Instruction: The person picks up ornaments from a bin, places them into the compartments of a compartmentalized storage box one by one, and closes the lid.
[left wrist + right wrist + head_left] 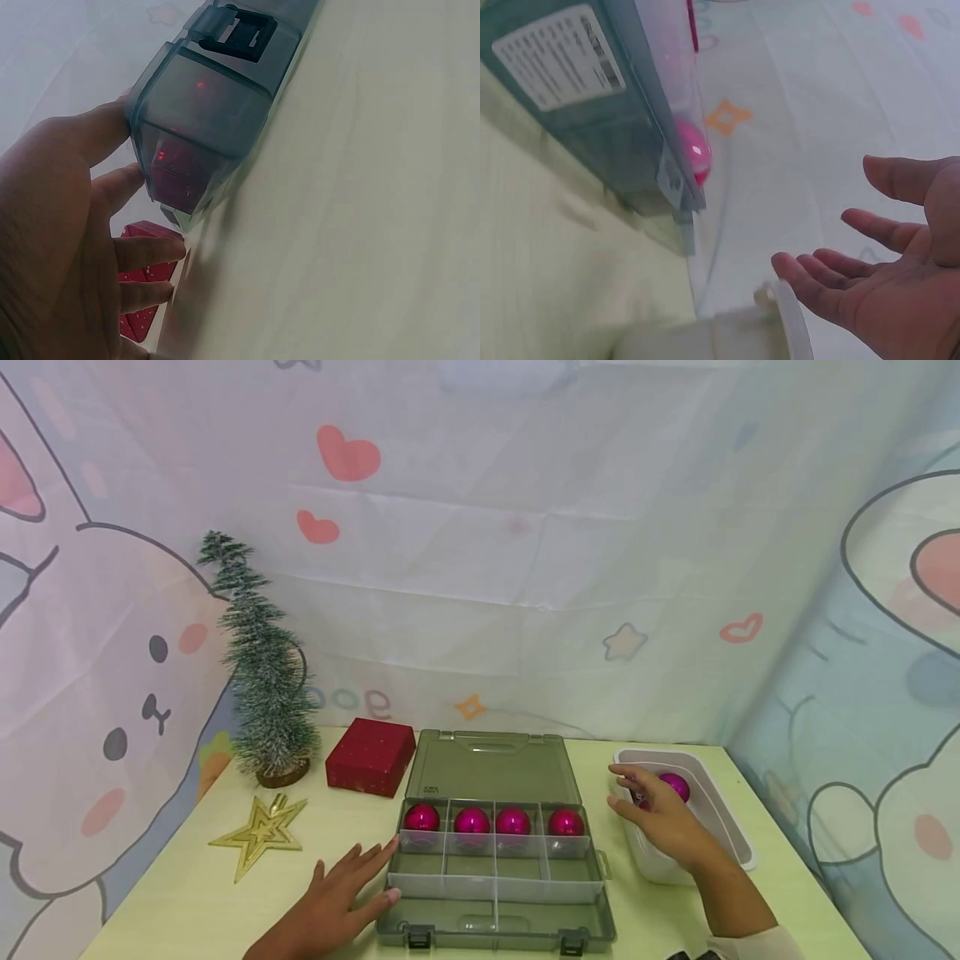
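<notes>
Right hand (pixel 663 818), fingers extended, holds nothing over white bin (pixel 660 865); purple ball (pixel 675 787) inside. Left hand (pixel 337 897), straight-fingered, touches case (pixel 435 910); 4 magenta balls (pixel 472 821) in its back row, 1 per compartment. Risk: loose pinch, smooth ball likely slips; hard push, case may skid.

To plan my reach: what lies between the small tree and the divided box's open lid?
In the head view, a red box lies between the small tree and the open lid.
</notes>
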Action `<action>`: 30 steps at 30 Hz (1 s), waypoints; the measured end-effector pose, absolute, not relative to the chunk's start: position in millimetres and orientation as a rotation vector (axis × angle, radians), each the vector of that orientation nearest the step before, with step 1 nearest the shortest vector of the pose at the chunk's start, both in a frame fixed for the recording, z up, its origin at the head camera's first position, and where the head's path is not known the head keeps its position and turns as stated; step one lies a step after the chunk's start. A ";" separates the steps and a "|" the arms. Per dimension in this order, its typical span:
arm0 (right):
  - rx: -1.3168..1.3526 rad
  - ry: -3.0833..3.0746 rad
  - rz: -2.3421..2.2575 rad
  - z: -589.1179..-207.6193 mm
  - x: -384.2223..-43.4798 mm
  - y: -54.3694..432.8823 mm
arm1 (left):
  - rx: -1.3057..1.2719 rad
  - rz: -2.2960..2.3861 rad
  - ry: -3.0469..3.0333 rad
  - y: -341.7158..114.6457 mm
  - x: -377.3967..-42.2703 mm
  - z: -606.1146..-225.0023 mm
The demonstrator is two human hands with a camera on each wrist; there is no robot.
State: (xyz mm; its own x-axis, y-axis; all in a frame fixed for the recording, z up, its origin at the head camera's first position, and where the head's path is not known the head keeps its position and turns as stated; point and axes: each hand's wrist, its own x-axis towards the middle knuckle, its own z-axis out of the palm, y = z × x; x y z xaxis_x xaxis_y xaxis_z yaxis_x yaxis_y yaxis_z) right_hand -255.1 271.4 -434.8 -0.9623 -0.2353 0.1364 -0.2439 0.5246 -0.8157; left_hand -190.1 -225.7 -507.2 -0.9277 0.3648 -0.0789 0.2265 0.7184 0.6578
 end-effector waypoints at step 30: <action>0.254 -2.717 1.331 -445.8 -262.4 332.3 | 0.482 1.000 2.737 -225.2 -189.1 -506.6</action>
State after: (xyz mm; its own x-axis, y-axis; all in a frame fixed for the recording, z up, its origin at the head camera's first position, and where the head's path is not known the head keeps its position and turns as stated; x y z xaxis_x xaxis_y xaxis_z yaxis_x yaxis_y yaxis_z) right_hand -262.4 332.3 -445.8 -0.9805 -0.1034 0.1672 -0.1955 0.6029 -0.7735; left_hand -189.1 -225.2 -506.6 -0.9295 0.3632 -0.0639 0.2364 0.7199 0.6526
